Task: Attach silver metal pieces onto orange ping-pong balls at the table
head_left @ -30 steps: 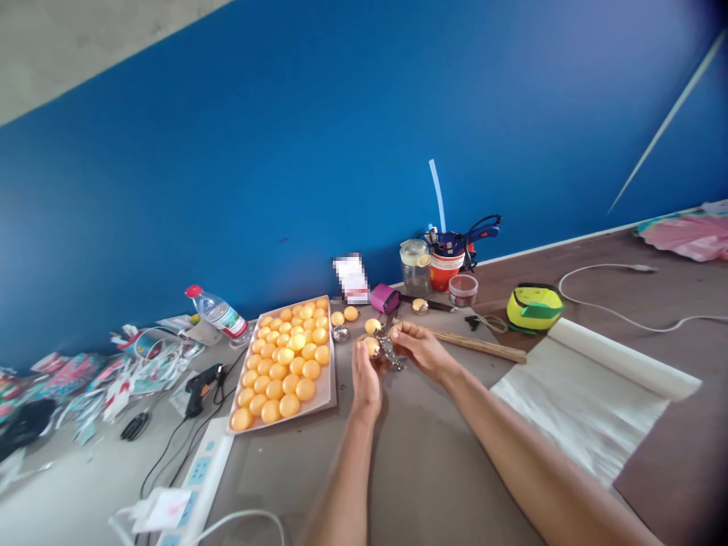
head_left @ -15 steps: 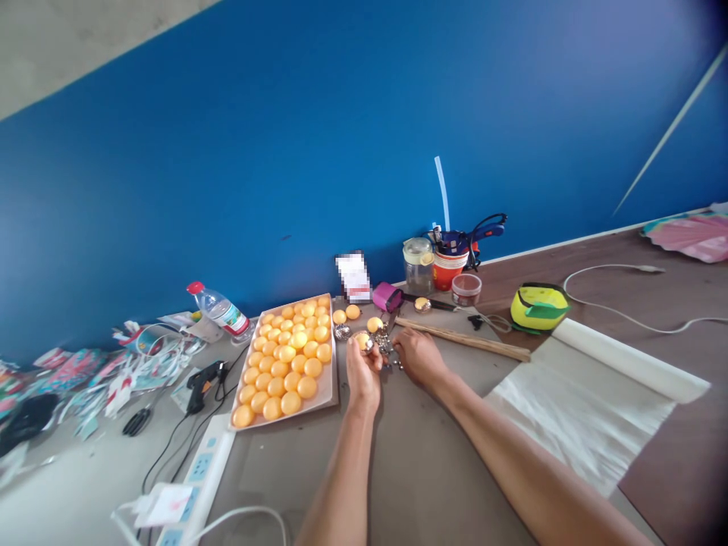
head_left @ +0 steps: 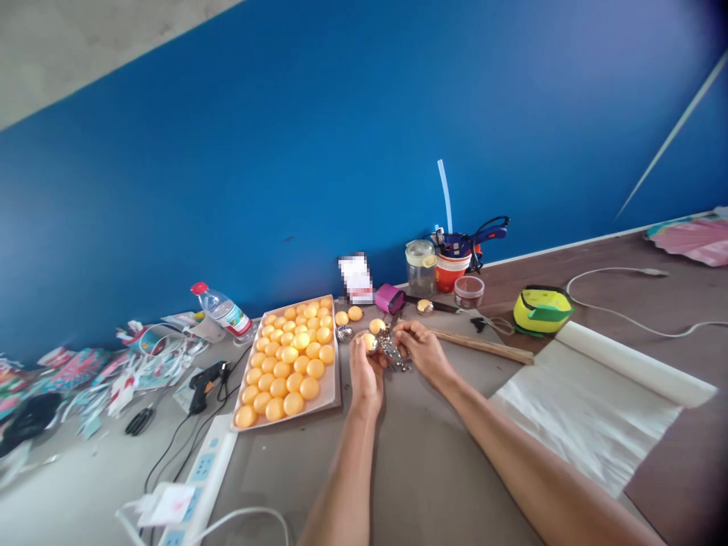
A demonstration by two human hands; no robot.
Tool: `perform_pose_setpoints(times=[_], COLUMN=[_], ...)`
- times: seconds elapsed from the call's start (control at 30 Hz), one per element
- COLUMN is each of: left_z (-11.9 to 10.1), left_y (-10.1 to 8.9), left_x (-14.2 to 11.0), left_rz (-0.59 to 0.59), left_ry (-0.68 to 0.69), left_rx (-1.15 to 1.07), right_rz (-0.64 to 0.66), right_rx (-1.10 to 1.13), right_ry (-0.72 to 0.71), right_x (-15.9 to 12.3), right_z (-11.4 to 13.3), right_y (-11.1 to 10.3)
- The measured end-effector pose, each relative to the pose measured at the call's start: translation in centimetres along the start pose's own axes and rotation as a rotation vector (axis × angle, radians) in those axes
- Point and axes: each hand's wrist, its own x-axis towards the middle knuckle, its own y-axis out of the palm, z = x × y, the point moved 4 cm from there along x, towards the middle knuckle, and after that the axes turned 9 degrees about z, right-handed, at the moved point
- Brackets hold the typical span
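Observation:
My left hand (head_left: 367, 375) is closed around an orange ball (head_left: 369, 343), which has shiny silver bits on its lower side. Just right of it, my right hand (head_left: 419, 349) has its fingertips pinched together over a pile of small silver pieces (head_left: 392, 350); what they hold is too small to make out. Behind the pile lies another orange ball (head_left: 376, 326). A silver-covered ball (head_left: 344, 333) rests left of my left hand. Farther back on the right sits a partly silvered orange ball (head_left: 424, 306).
Left of my hands, a white tray (head_left: 337, 394) holds rows of orange balls. A glue gun (head_left: 203, 387), scissors (head_left: 139, 420), bottle (head_left: 227, 315) and power strip (head_left: 213, 455) lie farther left. To the right are a wooden stick (head_left: 483, 345), a white roll (head_left: 631, 364) and a yellow-green container (head_left: 542, 309).
My right hand has lifted slightly away from the silver pile, its fingers now pinched above the pieces. The left hand still holds the orange ball. The view has shifted slightly.

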Motion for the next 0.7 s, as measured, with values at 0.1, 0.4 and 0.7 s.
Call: perform_pose_setpoints(times=[0.1, 0.4, 0.7], left_z=[0.0, -0.3, -0.1], left_y=[0.0, -0.4, -0.1], left_x=[0.1, 0.1, -0.2], left_rz=[0.040, 0.056, 0.047], left_ry=[-0.008, 0.049, 0.019], left_rx=[-0.014, 0.072, 0.117], right_rz=[-0.022, 0.144, 0.093], right_rx=[-0.146, -1.144, -1.118], right_ry=[-0.034, -0.032, -0.110], right_x=[0.2, -0.6, -0.5], right_z=[0.1, -0.3, -0.5], right_y=[-0.5, -1.3, -0.5])
